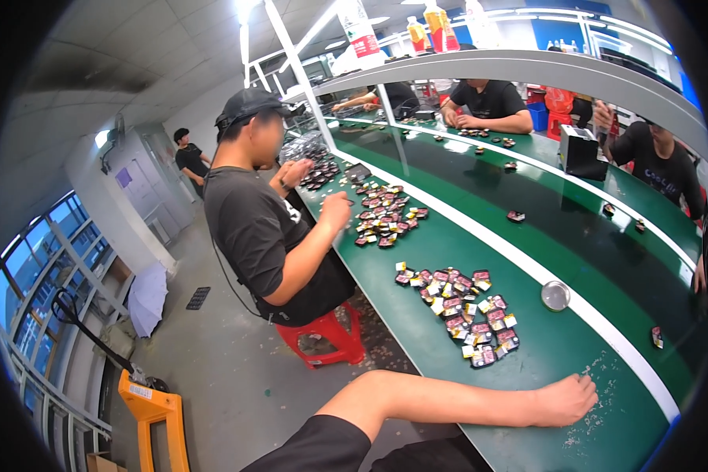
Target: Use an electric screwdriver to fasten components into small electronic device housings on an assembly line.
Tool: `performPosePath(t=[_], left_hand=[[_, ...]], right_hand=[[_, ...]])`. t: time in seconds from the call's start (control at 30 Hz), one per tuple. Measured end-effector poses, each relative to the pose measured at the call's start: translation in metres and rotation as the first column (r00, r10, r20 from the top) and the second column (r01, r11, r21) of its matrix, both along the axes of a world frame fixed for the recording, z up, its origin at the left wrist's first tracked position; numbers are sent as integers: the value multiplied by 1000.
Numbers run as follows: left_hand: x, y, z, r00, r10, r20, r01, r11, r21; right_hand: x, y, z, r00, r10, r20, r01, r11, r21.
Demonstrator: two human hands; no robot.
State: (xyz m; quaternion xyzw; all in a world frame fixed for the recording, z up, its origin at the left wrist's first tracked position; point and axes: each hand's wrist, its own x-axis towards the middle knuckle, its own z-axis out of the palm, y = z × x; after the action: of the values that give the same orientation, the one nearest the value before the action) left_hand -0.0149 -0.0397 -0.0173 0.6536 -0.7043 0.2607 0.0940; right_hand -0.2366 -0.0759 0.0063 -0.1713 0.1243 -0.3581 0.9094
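My left hand (566, 402) rests on the green tabletop (519, 440) at the lower right, its forearm reaching in from the lower edge. The fingers are curled closed; whatever they may hold is hidden. Tiny whitish bits (598, 376) lie scattered beside and beyond the knuckles. Farther left, a heap of small black packs with pink faces and white-and-yellow tabs (458, 313) lies apart from the hand. Beyond the hand, a round, shallow metal dish (555, 296) sits on the white strip. My right hand is out of view.
A person (252, 204) on a red stool (322, 338) works at the left with another pack pile (387, 214). A dark green conveyor belt (558, 212) carries scattered packs. People sit across it. An overhead shelf (527, 63) holds bottles. A yellow pallet jack (151, 405) stands lower left.
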Motion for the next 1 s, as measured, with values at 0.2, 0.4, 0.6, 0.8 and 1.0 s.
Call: performPosePath(t=[0.2,0.4,0.6,0.8,1.0], left_hand=[[12,-5,3,977,55,-206,-38,995,87],[-3,-5,-5,986,22,-166,-30,999,-44],[2,3,-4,971,-57,-231,39,996,-82],[4,8,-6,886,-125,-447,68,988,-140],[-6,18,14,639,-198,-743,93,979,-180]], right_hand=[[0,1,0,1000,16,4,-16,999,-30],[0,0,0,1000,-1,-2,1,1000,-25],[1,1,4,1000,0,-5,0,1000,-18],[3,4,3,1000,-15,-26,14,1000,-26],[2,3,2,999,-18,-30,17,1000,-26]])
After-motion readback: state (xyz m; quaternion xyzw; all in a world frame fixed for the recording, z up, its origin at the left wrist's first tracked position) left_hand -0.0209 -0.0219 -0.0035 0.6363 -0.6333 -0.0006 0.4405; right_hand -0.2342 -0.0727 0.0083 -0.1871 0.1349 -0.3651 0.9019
